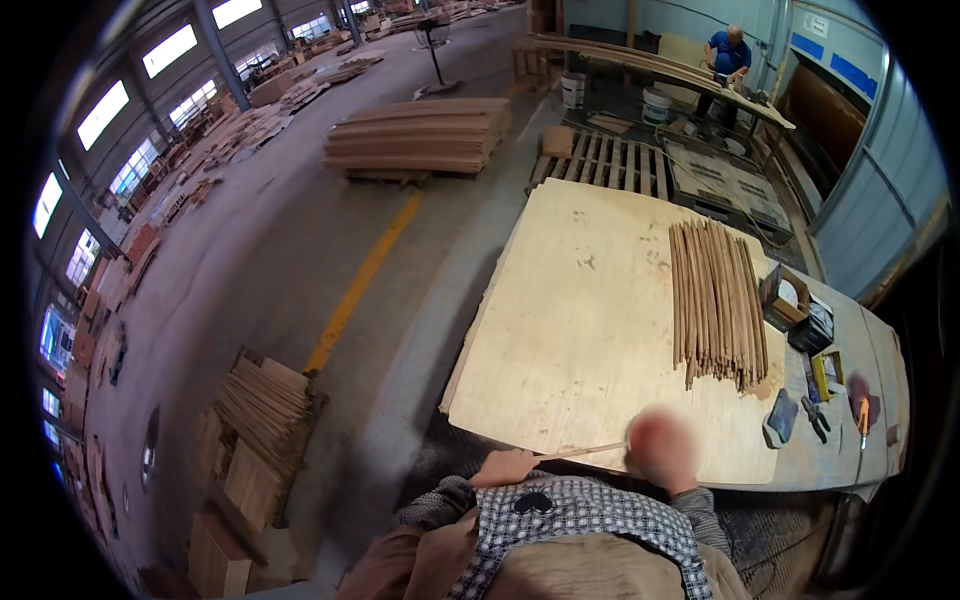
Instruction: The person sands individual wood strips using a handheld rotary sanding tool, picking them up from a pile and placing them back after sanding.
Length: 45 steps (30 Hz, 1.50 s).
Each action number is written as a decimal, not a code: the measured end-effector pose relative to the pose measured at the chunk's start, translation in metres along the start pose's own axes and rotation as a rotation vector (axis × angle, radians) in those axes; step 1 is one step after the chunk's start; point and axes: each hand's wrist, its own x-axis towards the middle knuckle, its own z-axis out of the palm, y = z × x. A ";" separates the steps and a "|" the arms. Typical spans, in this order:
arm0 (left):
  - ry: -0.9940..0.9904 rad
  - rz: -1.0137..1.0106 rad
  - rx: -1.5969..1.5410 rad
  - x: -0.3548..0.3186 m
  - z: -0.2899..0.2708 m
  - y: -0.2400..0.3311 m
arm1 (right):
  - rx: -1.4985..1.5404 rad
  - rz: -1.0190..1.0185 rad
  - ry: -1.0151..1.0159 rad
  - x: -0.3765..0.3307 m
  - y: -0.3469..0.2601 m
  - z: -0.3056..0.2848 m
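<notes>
1. The left hand (507,466) has its fingers closed round one end of a thin wooden stick (578,453), which lies nearly level along the near edge of the worktop (580,330), at 6 o'clock in the head view
2. The right hand (660,447) is at the stick's other end and badly blurred; it seems to grip or rub the stick, but I cannot tell how its fingers stand
3. Risk: the stick is slender and held only at its ends, so a hard push from the right hand could bow or snap it, and splinters could catch bare skin
4. Risk: the work sits right at the worktop's edge, so a slipped grip would likely drop the stick to the floor by the person's lap
5. At 2 o'clock from the hands lies a bundle of like sticks (716,302), side by side and well apart from the held one; a wide sweep of the right arm might scatter them
6. At 3 o'clock are hand tools: a dark block (781,417), pliers (815,418), an orange-handled tool (863,415) and a small open box (786,297); these crowd the right end of the worktop
7. On the floor at 9 o'clock stands a stack of cut wood pieces (262,410); farther off at 12 o'clock are stacked boards (418,135) and a person in blue (727,55) at another bench
</notes>
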 end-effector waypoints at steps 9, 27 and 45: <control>0.078 0.053 0.040 0.003 0.013 0.001 | 0.160 0.369 -0.004 -0.043 0.063 0.103; 0.006 -0.180 -0.125 0.012 0.005 0.006 | 0.367 0.380 -0.041 0.000 -0.005 0.002; -0.063 -0.255 -0.201 0.018 0.031 -0.003 | 0.584 0.084 -0.221 0.007 -0.065 0.023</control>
